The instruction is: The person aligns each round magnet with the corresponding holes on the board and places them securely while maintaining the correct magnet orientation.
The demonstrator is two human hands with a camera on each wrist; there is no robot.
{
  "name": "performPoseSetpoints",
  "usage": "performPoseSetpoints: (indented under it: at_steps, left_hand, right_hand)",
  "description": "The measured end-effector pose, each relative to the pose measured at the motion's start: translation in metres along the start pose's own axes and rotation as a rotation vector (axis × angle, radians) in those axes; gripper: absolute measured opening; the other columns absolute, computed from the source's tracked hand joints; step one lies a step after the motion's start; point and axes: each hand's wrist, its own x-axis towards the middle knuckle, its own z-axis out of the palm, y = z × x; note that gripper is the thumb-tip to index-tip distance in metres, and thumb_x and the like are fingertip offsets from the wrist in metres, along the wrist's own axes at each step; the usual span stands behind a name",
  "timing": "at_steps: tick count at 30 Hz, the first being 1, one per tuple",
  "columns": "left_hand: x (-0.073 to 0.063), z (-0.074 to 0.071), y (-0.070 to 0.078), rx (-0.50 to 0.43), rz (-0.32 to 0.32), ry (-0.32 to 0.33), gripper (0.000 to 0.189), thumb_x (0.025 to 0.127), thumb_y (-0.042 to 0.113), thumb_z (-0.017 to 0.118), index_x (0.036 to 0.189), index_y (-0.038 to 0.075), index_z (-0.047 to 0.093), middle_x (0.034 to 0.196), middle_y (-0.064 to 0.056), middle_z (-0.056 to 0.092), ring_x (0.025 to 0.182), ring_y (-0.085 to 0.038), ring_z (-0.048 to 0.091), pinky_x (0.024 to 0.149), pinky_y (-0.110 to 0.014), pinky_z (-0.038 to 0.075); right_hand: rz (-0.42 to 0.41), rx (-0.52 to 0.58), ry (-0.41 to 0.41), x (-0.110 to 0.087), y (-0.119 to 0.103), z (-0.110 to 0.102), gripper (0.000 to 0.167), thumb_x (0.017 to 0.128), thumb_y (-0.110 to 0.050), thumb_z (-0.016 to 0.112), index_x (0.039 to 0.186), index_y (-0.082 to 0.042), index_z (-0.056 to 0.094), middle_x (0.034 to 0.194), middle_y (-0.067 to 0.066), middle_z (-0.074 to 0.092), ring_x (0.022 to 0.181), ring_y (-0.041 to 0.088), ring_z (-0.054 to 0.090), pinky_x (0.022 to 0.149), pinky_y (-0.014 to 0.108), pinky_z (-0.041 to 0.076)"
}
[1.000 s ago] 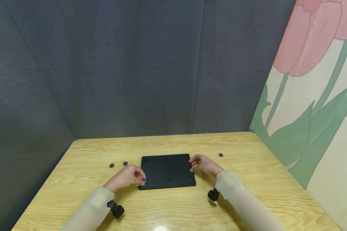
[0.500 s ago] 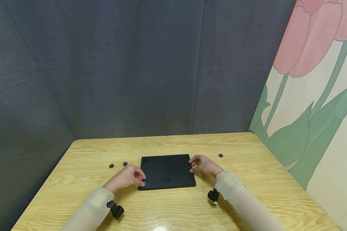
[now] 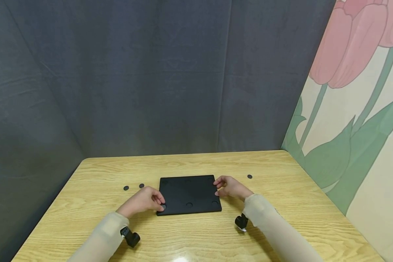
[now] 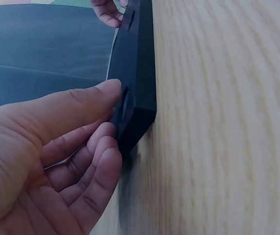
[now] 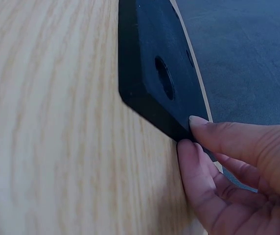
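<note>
Nothing visibly moved | right fingers [image 5: 195, 171] pinch black board [image 3: 188, 193] by edge | left fingers [image 4: 100, 183]: cannot tell grip, disc [image 3: 164, 206] partly hidden

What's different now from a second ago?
The disc at the left hand seems to have settled slightly flatter at the near-left corner of the black board. No hold was visibly taken or released. The right hand, board and three loose discs stayed put.

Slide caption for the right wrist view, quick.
Right hand touching the edge of a black board with round recesses, on a wood-grain table.
</note>
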Motion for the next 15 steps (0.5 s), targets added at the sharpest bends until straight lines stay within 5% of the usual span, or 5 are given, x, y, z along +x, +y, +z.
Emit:
performPoseSetpoints:
  at_steps: [15]
  left_hand:
    - [-0.002,-0.020,0.006,0.072,-0.002,0.098,0.023,0.083,0.020,0.076,0.102,0.008,0.070,0.086,0.001,0.064,0.077,-0.015,0.058,0.066,-0.031,0.048]
  right_hand:
    - [0.031,-0.010,0.018,-0.002,-0.003,0.001,0.036,0.079,0.004,0.074,0.111,-0.001,0.058,0.103,0.012,0.055,0.087,0.021,0.053,0.066,0.028,0.047]
